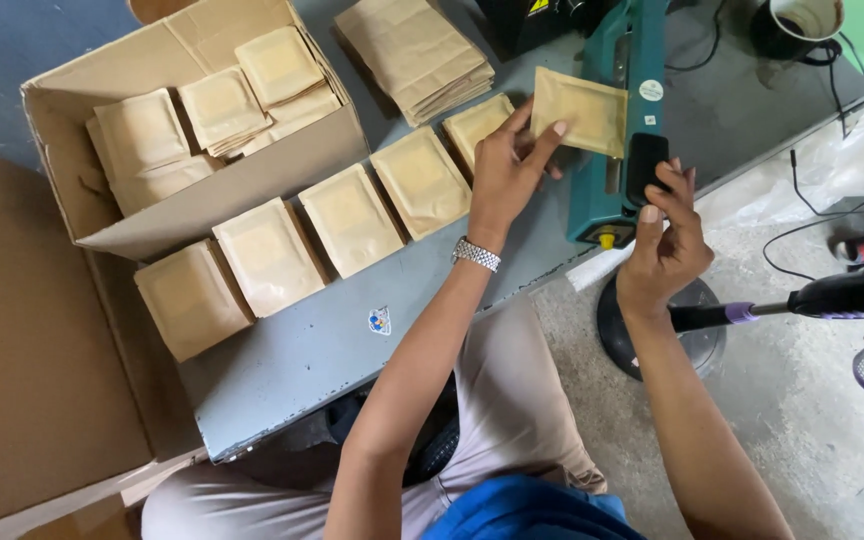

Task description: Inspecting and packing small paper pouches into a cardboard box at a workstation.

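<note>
Two hands busy | left hand (pixel 505 170) pins brown pouch (pixel 579 110) flat, its edge in the teal heat sealer (pixel 617 120) | right hand (pixel 664 240) pinches the black handle (pixel 645 165) | risk: fingertips near bar, pouch skews, crooked seal

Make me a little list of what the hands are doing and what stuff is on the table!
left hand: holds a brown paper pouch against the teal sealing machine
right hand: grips the machine's black handle
row on table: five filled brown pouches side by side
cardboard box: more pouches inside
stack: flat pouches behind the row
</note>
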